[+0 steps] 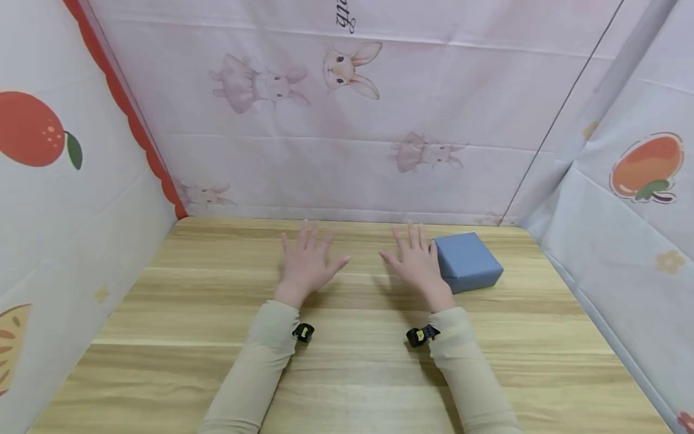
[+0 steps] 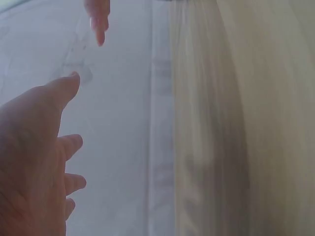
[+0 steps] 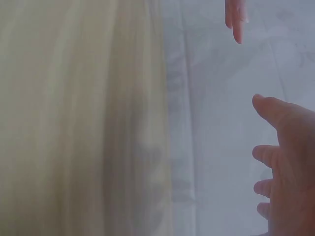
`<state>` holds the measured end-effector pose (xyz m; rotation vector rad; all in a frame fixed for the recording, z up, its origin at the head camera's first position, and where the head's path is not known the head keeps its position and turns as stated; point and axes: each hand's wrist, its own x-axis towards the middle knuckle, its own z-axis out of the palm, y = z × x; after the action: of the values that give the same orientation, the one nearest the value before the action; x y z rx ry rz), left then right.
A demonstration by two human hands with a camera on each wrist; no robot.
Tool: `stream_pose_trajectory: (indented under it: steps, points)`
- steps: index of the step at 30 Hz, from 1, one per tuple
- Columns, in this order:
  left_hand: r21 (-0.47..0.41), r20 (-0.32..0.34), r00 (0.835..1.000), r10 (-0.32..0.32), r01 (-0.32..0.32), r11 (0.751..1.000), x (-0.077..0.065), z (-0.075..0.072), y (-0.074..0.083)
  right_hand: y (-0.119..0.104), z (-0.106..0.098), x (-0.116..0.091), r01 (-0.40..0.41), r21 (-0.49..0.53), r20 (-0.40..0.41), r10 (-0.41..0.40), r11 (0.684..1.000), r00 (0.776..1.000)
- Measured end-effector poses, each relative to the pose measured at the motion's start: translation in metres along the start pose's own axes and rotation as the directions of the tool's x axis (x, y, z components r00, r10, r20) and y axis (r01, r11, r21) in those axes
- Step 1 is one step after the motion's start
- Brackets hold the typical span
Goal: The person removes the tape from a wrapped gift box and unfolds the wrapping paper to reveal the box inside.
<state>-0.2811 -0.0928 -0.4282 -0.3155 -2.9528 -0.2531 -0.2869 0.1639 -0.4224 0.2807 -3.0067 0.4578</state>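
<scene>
Both hands are held palm down over the wooden table (image 1: 347, 374), fingers spread and straight. My left hand (image 1: 306, 263) is left of the middle, its thumb pointing inward, and it holds nothing. On the other side my right hand (image 1: 417, 260) mirrors it, also holding nothing. A blue box (image 1: 467, 260) lies on the table just right of the right hand, whose outer edge overlaps the box's left side in the head view. In the left wrist view the left hand (image 2: 34, 152) shows its thumb and several fingertips; the right wrist view shows the right hand (image 3: 295, 162) likewise.
A pale curtain (image 1: 325, 175) with printed rabbits hangs behind the table's far edge. Side curtains with fruit prints stand at left (image 1: 108, 223) and right (image 1: 612, 241). Each wrist wears a black strap with a small device, seen at the left sleeve (image 1: 271, 337) and right sleeve (image 1: 461, 343).
</scene>
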Motion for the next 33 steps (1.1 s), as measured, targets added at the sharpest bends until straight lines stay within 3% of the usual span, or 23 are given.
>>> stream_pose_trajectory:
  steps: [7,12,18,33]
  points:
    - [0.007,0.017,0.999,0.045,-0.046,0.999,-0.002,-0.006,0.029,0.015,-0.019,-0.011,-0.003,-0.019,-0.017,0.003,1.000,1.000]
    - [0.042,0.002,0.993,0.116,-0.116,0.992,-0.008,-0.008,0.052,0.034,-0.032,-0.019,0.004,-0.043,-0.044,-0.006,0.999,0.999]
    - [0.081,0.037,0.985,0.168,-0.170,0.982,-0.008,0.000,0.078,0.060,-0.047,-0.027,0.005,-0.049,-0.048,-0.007,0.999,0.999]
    - [0.000,0.076,0.973,0.218,-0.219,0.976,0.003,0.021,0.125,0.129,-0.066,-0.053,-0.060,-0.001,-0.044,0.060,0.998,0.997]
